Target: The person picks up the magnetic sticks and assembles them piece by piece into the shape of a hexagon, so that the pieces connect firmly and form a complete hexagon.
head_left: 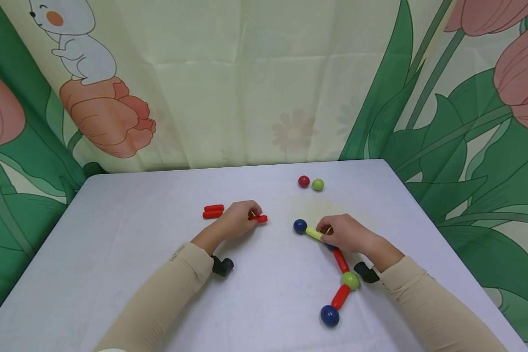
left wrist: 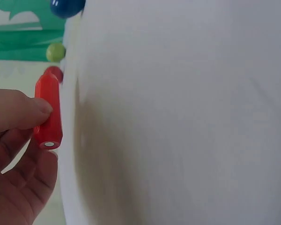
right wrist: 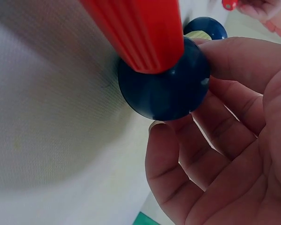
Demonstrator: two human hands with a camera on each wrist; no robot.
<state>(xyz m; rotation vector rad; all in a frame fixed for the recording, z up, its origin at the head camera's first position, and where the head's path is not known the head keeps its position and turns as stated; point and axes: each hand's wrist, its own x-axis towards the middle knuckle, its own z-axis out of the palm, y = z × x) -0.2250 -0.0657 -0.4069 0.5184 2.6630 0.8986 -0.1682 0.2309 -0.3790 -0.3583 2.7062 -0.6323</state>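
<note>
In the head view my left hand (head_left: 237,218) pinches a red magnetic rod (head_left: 260,219) between thumb and fingers. The left wrist view shows that red rod (left wrist: 48,110) with a silvery disc in its end. My right hand (head_left: 345,233) holds a chain of balls and rods at a blue ball (right wrist: 164,89), its fingers around the ball. From there a yellow rod (head_left: 314,233) runs to another blue ball (head_left: 300,226). Toward me, a red rod (head_left: 341,261), a green ball (head_left: 350,280), a second red rod (head_left: 341,297) and a blue end ball (head_left: 330,316) follow.
Two red rods (head_left: 213,211) lie side by side left of my left hand. A red ball (head_left: 304,182) and a green ball (head_left: 318,185) rest near the back edge of the white table (head_left: 136,254). A patterned curtain (head_left: 246,98) hangs behind.
</note>
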